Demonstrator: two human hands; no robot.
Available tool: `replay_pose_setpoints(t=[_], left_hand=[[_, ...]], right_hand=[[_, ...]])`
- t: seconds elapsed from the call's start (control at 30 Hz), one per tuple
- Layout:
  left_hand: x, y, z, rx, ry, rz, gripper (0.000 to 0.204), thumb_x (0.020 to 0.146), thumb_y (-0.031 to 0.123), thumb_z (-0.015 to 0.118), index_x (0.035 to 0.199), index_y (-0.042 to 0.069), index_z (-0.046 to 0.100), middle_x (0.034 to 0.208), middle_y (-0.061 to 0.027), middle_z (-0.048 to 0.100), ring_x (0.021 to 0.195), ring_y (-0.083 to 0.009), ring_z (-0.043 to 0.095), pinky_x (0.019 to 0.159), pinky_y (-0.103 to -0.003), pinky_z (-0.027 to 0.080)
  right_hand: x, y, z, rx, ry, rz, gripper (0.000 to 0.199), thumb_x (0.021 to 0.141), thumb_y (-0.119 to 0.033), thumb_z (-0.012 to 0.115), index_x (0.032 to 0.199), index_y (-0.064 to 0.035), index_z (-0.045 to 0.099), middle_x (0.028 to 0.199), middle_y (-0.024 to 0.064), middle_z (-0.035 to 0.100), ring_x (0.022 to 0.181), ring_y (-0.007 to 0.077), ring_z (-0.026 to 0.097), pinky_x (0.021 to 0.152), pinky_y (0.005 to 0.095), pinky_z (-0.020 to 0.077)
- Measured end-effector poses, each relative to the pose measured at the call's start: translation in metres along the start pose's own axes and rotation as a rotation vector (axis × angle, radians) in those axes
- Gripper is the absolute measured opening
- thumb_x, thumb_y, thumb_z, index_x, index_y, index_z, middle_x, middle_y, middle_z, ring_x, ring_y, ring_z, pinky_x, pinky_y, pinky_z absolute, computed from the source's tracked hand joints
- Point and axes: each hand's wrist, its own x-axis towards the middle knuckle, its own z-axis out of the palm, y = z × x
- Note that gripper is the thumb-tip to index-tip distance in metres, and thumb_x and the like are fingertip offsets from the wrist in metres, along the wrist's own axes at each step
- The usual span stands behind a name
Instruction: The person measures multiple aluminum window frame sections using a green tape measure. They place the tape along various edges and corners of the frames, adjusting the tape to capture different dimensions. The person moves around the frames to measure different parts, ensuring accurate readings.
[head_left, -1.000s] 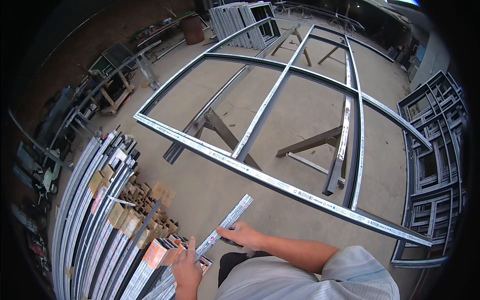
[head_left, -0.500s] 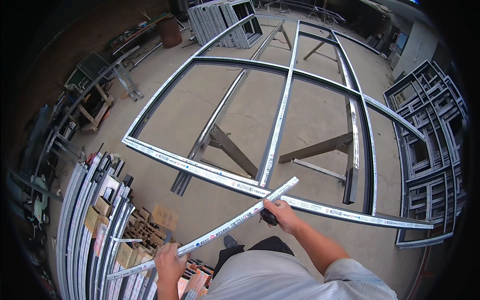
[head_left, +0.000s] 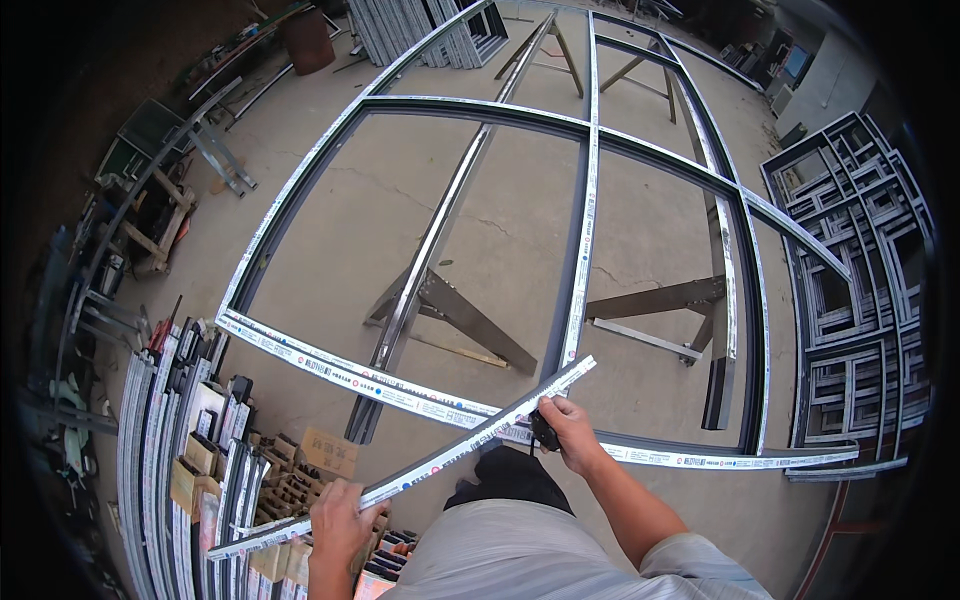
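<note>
- Left hand [head_left: 342, 518], low in view, fingers wrapped round the long metal strip [head_left: 420, 464], gripping near its lower end.
- Right hand [head_left: 567, 430], arm outstretched, closed on a small dark tool [head_left: 544, 430], steadies the strip's upper part.
- The strip slants across the big window frame [head_left: 400, 392]'s near rail.

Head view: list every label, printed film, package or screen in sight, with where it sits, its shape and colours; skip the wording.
Protective film on held profile strip: long white band with small coloured print, spanning left hand to right hand.
Film on the large frame's near rail: white printed strip.
Cardboard boxes: small brown cartons on the floor, lower left.
Screen: bluish rectangle, far upper right.
</note>
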Motion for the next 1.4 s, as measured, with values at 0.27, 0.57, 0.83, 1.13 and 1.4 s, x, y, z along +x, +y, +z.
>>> replay_pose_setpoints(t=[0.27, 0.57, 0.83, 1.13, 1.4], left_hand=[[0.079, -0.014, -0.015, 0.003, -0.001, 0.039, 0.033, 0.081, 0.028, 0.093, 0.094, 0.004, 0.074, 0.091, -0.0158, 0.065, 0.092, -0.0385, 0.066, 0.079, -0.052, 0.053], [0.164, -0.066, -0.017, -0.136, -0.058, 0.197, 0.031, 0.08, 0.025, 0.093, 0.099, 0.006, 0.078, 0.091, -0.0144, 0.066, 0.091, -0.0391, 0.065, 0.078, -0.051, 0.053], [0.231, -0.128, -0.032, -0.117, -0.13, 0.396, 0.036, 0.08, 0.027, 0.093, 0.102, 0.004, 0.077, 0.093, -0.0143, 0.067, 0.092, -0.0377, 0.066, 0.079, -0.05, 0.054], [0.248, -0.165, -0.05, -0.075, -0.177, 0.399, 0.038, 0.079, 0.027, 0.094, 0.105, 0.004, 0.079, 0.095, -0.0145, 0.07, 0.095, -0.0374, 0.068, 0.083, -0.049, 0.056], [0.219, -0.156, -0.05, -0.065, -0.142, 0.339, 0.033, 0.08, 0.027, 0.093, 0.1, 0.006, 0.077, 0.091, -0.0137, 0.067, 0.091, -0.0384, 0.065, 0.078, -0.051, 0.053]], right_hand=[[0.064, -0.023, 0.025, -0.02, 0.065, 0.046, 0.036, 0.108, -0.04, 0.071, 0.111, -0.0037, 0.073, 0.089, -0.0005, 0.067, 0.072, 0.008, 0.058, 0.059, 0.0279, 0.0472], [0.079, -0.021, 0.056, -0.018, 0.198, 0.041, 0.033, 0.111, -0.039, 0.064, 0.11, -0.0065, 0.069, 0.089, 0.0048, 0.07, 0.069, 0.0113, 0.064, 0.052, 0.029, 0.0502], [0.061, -0.01, 0.121, 0.126, 0.384, 0.043, 0.032, 0.112, -0.038, 0.064, 0.113, -0.0057, 0.069, 0.088, 0.0048, 0.068, 0.065, 0.0114, 0.063, 0.05, 0.0286, 0.0513], [0.072, 0.01, 0.165, 0.151, 0.437, 0.036, 0.032, 0.111, -0.037, 0.065, 0.112, -0.0058, 0.07, 0.085, 0.0016, 0.067, 0.062, 0.0102, 0.06, 0.049, 0.0295, 0.0477], [0.081, 0.027, 0.149, 0.255, 0.309, 0.033, 0.03, 0.112, -0.035, 0.064, 0.112, -0.0048, 0.068, 0.085, 0.0035, 0.067, 0.062, 0.0113, 0.062, 0.048, 0.0283, 0.0481]])
